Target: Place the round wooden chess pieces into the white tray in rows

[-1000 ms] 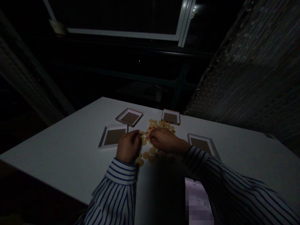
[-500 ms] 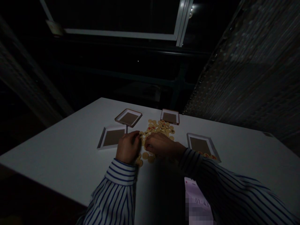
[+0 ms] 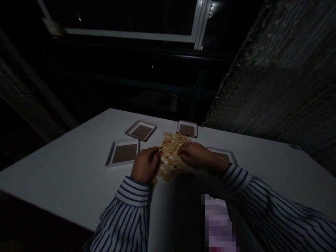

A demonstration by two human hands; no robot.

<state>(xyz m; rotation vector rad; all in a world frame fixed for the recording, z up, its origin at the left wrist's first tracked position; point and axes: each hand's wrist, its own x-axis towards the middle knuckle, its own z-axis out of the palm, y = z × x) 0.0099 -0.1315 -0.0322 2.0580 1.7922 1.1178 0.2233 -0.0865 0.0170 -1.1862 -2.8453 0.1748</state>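
A loose heap of round, pale wooden Chinese chess pieces (image 3: 167,168) lies on the white table, some face up with red or black characters. My left hand (image 3: 145,164) is at the heap's left edge, its fingers curled and thumb drawn in; whether a piece is in them is hidden. Over the heap's right side is my right hand (image 3: 195,154), back upward, fingers bent down and fingertips among the pieces. What those fingers grip, if anything, cannot be made out.
Shallow box trays lie around the heap: a near-left tray (image 3: 109,159), a far-left tray (image 3: 127,131), a far-right tray (image 3: 179,126) and a right tray (image 3: 232,156) partly behind my right arm. A blurred-out phone-like screen (image 3: 219,224) lies near me on the white table (image 3: 65,164).
My right hand has moved right from the middle of the heap, uncovering red and black pieces there. My left hand stays at the left edge. The view has shifted slightly.
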